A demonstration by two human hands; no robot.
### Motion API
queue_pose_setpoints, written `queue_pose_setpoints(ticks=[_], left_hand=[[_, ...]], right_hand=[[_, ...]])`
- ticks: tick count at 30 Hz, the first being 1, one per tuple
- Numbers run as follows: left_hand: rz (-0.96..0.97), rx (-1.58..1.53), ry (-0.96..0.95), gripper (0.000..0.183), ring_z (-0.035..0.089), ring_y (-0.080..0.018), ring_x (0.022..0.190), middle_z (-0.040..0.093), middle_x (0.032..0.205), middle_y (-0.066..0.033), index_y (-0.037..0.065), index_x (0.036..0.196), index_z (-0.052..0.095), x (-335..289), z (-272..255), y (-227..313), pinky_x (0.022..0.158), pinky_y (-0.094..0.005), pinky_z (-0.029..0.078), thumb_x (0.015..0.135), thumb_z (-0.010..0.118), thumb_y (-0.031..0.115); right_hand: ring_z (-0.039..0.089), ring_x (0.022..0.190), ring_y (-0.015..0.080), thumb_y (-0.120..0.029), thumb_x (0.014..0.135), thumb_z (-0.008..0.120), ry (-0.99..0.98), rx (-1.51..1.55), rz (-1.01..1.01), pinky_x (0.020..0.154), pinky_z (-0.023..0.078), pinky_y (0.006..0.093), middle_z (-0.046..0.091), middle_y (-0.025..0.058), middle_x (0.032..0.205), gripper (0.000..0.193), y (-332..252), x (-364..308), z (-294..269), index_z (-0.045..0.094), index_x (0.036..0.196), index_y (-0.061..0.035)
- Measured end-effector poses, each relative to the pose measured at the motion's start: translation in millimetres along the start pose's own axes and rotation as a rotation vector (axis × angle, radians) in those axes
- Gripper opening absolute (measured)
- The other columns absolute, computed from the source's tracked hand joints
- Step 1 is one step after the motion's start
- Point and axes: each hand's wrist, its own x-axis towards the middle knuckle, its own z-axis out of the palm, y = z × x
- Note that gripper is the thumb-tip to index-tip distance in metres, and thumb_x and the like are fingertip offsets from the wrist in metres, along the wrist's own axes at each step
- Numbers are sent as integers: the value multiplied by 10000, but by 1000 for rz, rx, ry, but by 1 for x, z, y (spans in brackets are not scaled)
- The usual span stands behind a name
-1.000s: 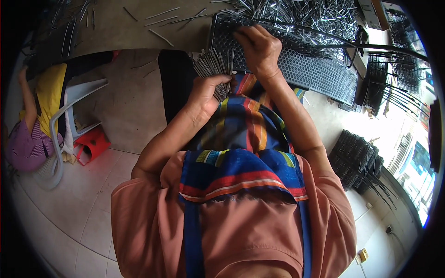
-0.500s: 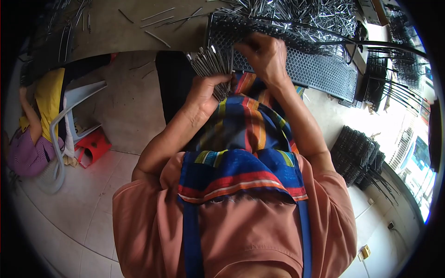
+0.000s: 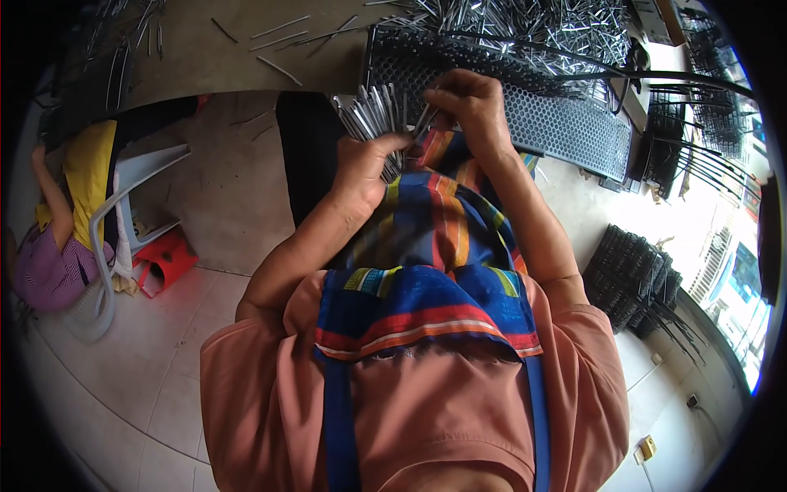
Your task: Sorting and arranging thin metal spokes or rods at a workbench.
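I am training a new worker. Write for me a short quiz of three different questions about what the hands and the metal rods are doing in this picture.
1. True or false: the left hand grips a bundle of metal rods.
2. What does the right hand do? A. rests on the floor B. pinches at the bundle's rods C. holds the red box
3. Fill in: more loose rods lie in the perforated metal ____ ahead.

Key: 1 true; 2 B; 3 tray.

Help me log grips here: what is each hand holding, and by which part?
The left hand grips a bundle of thin metal rods at its lower end. The right hand pinches something thin at the bundle; which part cannot be told.
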Motion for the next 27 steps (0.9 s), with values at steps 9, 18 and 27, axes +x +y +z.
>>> queue_pose_setpoints(ticks=[9,18,27], left_hand=[[140,177,-43,178,677,-231,672,694,833,-118,-16,947,672,-5,3,12,581,-341,560,771,684,-37],[-89,78,53,130,666,-236,606,672,740,-147,-73,837,661,7,-13,-3,534,-326,551,712,667,-107],[-42,147,47,124,683,-247,650,695,792,-158,-68,878,674,9,-14,-2,566,-340,558,755,666,-56]], right_hand=[[575,508,96,2,789,693,26,229,52,484,465,215,638,38,682,134,4,3,5,657,917,11],[623,613,99,22,812,683,353,88,-469,583,502,209,677,63,734,68,-2,16,-8,697,878,15],[606,662,80,42,755,723,418,-449,-804,599,471,208,654,34,732,100,3,40,-8,708,844,-1]])
